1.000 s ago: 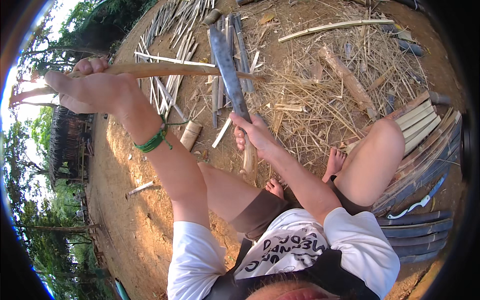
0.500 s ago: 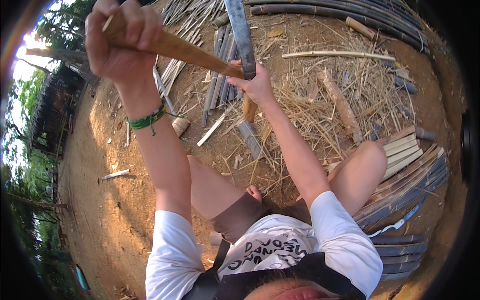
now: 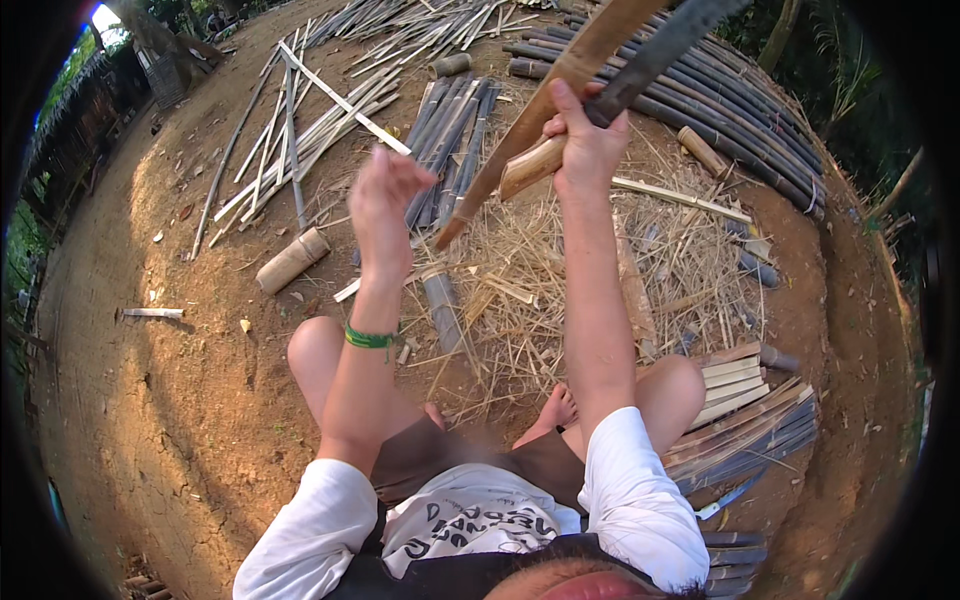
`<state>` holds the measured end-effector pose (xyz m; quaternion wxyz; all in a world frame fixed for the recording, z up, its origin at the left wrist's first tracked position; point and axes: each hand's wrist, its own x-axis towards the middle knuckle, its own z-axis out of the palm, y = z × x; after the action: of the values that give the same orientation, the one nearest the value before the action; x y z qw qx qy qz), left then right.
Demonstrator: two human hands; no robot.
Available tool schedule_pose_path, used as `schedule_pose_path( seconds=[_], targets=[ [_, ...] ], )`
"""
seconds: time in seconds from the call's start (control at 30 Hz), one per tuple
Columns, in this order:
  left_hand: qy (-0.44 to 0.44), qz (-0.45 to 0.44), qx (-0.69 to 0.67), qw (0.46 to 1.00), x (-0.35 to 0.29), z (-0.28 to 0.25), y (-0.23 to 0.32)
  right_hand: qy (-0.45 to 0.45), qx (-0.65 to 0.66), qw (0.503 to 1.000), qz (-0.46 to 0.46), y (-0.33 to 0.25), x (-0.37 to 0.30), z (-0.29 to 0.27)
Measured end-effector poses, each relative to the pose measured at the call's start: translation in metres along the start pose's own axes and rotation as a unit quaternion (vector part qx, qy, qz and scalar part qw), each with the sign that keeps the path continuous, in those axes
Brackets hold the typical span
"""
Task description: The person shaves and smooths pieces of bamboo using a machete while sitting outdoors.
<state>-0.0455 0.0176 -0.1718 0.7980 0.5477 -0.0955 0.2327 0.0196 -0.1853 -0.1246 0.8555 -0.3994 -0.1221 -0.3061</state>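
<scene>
My right hand [image 3: 592, 150] is closed round the wooden handle of a machete [image 3: 665, 55], whose dark blade points up and to the right. A long, flat brown strip of split bamboo or wood [image 3: 520, 130] slants past the handle, with my right thumb against it, so the same hand seems to hold both. Its lower end hangs over the straw-like shavings. My left hand [image 3: 383, 200], a green bracelet at its wrist, is raised to the left of the strip, touching nothing. Its fingers are loosely bent, apart and a little blurred.
Dark bamboo poles [image 3: 720, 110] are stacked at the far right. Split bamboo pieces [image 3: 455, 130] and pale strips [image 3: 340, 100] lie ahead. Shavings [image 3: 500, 310] surround a short bamboo section [image 3: 440, 310]. Another section [image 3: 292, 260] lies left. Beside my right knee are bundled slats [image 3: 750, 430] and a knife [image 3: 728, 497].
My left hand has let go of the strip's end and come down and right. My right hand has moved up and right with the machete and strip, which now slants the other way.
</scene>
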Motion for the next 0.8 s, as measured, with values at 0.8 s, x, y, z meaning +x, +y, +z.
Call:
schedule_pose_path(
  seconds=[0.8],
  targets=[
    [0.050, 0.169, -0.209, 0.962, 0.091, -0.081, 0.133, 0.173, -0.179, 0.845, 0.473, 0.159, -0.171, -0.166]
  ],
)
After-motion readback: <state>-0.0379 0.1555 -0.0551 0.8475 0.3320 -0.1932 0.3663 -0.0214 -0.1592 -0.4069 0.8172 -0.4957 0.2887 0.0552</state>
